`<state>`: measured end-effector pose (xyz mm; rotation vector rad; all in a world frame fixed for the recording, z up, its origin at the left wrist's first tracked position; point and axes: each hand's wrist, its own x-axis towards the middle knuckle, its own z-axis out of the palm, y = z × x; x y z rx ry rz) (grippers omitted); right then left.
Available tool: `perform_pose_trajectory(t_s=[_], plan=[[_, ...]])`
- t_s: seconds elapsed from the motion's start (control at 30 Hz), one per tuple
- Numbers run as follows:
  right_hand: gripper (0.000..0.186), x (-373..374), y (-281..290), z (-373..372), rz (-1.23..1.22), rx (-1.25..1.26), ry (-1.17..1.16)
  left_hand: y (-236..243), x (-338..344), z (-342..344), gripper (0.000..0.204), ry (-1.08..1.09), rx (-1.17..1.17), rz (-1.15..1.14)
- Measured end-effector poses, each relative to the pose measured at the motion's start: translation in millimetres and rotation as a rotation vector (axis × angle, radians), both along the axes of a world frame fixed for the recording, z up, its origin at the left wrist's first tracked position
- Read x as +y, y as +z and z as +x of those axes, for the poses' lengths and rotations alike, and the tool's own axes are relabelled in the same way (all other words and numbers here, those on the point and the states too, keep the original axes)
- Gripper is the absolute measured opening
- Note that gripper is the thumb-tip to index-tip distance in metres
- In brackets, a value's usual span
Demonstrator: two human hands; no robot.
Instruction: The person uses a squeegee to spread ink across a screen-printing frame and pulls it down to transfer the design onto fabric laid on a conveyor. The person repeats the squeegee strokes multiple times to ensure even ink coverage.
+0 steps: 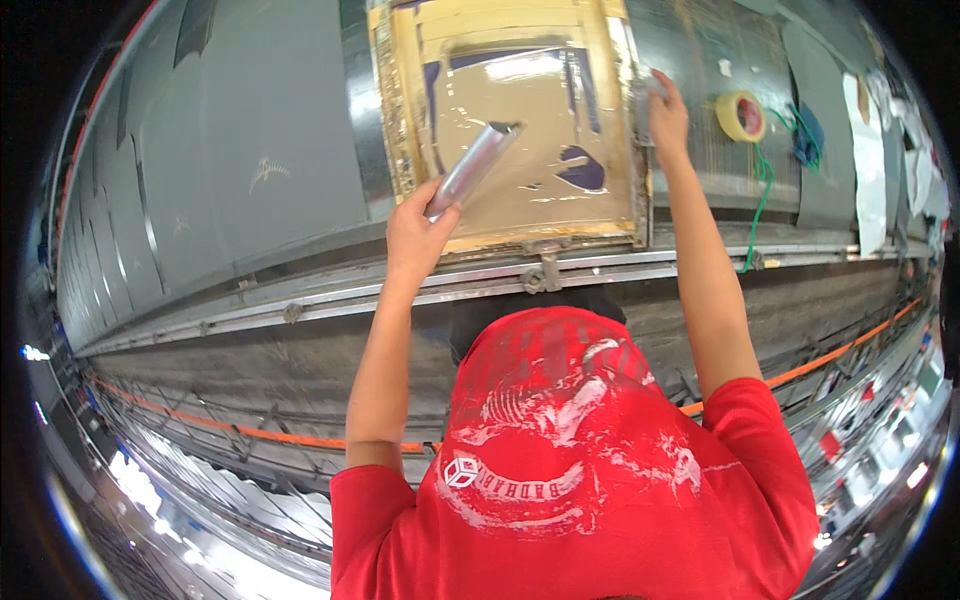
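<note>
My left hand [420,228] is wrapped round the near end of a silver metal squeegee [472,172], held slantwise over a screen printing frame [540,241]. Dark residue shows at the squeegee's far tip. Beige ink coats most of the mesh [510,205], with dark purple patches [583,170] showing at the right and along the far border. Yellowish tape covers the frame's borders. At the frame's right side, my right hand [670,120] has its fingers curled over the grey metal edge; part of that grip is hidden.
A metal rail [470,290] with clamps runs along the table's near side. Right of the frame lie a yellow tape roll [740,117], a green cord [763,175] and a blue item [808,135]. Grey sheets [250,120] cover the table at the left. An orange strip [250,427] runs behind me.
</note>
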<state>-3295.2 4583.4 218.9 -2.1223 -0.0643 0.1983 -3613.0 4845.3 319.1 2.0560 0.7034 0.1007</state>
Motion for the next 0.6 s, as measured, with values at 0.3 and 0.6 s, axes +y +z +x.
perform_pose_trajectory(t_s=[0.3,0.6], plan=[[0.041,-9,-13,3,0.059,-0.063,-0.001,10,-61,35,0.043,-0.139,0.193,0.343],[0.043,-4,-3,-6,0.097,0.012,0.000,-49,-110,5,0.045,-0.388,-0.061,0.688]])
